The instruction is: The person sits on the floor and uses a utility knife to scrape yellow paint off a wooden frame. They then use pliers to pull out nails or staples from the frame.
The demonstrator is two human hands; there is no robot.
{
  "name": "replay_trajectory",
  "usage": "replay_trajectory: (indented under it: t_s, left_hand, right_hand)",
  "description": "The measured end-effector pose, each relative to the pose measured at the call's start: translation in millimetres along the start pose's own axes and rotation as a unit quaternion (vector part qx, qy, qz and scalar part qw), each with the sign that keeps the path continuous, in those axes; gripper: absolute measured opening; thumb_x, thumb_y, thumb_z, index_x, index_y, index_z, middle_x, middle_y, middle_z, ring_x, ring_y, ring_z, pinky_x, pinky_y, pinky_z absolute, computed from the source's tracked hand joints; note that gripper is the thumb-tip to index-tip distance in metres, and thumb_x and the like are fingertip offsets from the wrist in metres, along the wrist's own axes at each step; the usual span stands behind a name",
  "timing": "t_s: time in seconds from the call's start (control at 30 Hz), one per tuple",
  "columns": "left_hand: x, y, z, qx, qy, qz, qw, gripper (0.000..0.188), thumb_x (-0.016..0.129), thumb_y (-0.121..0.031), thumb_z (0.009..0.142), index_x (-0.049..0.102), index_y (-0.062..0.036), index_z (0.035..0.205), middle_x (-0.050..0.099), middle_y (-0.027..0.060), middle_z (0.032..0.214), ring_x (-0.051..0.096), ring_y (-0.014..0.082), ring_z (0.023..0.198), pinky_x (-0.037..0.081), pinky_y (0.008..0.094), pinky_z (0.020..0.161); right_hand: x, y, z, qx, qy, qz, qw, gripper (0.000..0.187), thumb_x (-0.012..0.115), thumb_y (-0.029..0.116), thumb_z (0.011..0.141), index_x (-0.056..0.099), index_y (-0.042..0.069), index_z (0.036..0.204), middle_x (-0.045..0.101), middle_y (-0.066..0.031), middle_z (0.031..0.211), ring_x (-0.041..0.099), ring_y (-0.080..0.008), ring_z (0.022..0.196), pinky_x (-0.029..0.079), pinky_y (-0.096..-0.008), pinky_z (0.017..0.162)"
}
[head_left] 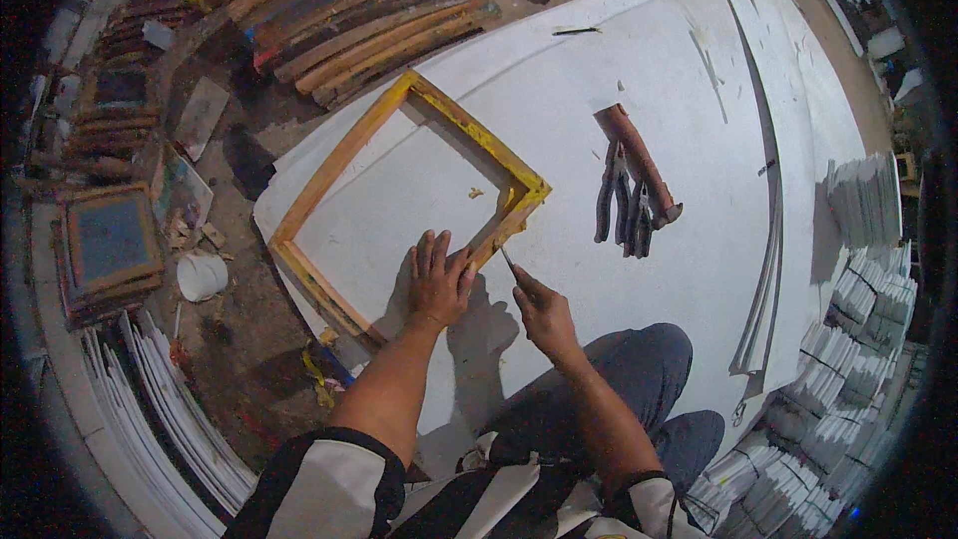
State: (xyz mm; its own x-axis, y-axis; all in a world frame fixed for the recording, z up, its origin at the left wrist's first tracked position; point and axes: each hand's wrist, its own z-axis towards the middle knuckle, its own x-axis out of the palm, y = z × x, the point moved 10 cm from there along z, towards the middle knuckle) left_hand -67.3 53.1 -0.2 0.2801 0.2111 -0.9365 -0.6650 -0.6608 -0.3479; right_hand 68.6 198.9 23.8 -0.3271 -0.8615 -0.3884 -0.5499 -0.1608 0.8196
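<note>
A square wooden frame [339,160] lies on white sheets, its far right side and right corner coated in yellow. My left hand [437,279] holds the frame's near right bar, with fingers reaching over the inner side and the thumb near the outer edge. Closed around a thin-bladed tool that looks like a knife, my right hand [545,317] is just outside that bar. The knife's blade [508,260] points at the bar near the yellow corner; most of its handle is hidden in my fist. Yellow scraps [475,193] lie inside the frame.
A hammer [644,160] and dark-handled pliers [606,200] lie on the white sheets [689,289] to the right. Stacked wooden frames [379,10] stand at the far left. A white cup [203,276] is on the floor at left; bundled white strips [858,329] line the right.
</note>
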Motion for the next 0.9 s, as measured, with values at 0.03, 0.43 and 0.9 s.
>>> replay_trajectory:
  t_s: [0.03,0.43,0.9]
  left_hand:
    - [-1,1,0,-0.003,0.003,-0.008,1.000,0.045,0.051,-0.041,0.105,0.065,-0.0158,0.140,0.038,0.0194,0.162,0.021,0.0453,0.155,0.016,0.0673,0.124]
    - [-11,-3,-1,0.013,-0.026,-0.014,0.999,0.039,0.051,-0.032,0.106,0.063,-0.0122,0.136,0.041,0.0233,0.159,0.028,0.0510,0.151,0.022,0.0702,0.120]
    - [-11,-1,0,0.001,-0.006,-0.001,1.000,0.042,0.050,-0.036,0.106,0.066,-0.0150,0.139,0.042,0.0198,0.159,0.025,0.0454,0.153,0.020,0.0661,0.123]
  right_hand:
    - [1,2,1,0.011,0.000,-0.029,1.000,0.043,0.063,0.022,0.105,0.061,0.010,0.145,0.077,-0.0152,0.103,0.065,-0.0199,0.067,0.053,-0.0370,0.060]
    - [19,-23,11,0.210,0.165,0.254,0.930,0.044,0.059,0.025,0.106,0.059,0.020,0.150,0.062,-0.0033,0.065,0.061,-0.0184,0.056,0.050,-0.0372,0.051]
    - [-9,2,27,-0.080,0.015,-0.315,0.946,0.046,0.067,0.029,0.099,0.062,0.042,0.143,0.071,-0.0059,0.083,0.072,-0.0261,0.075,0.058,-0.0411,0.064]
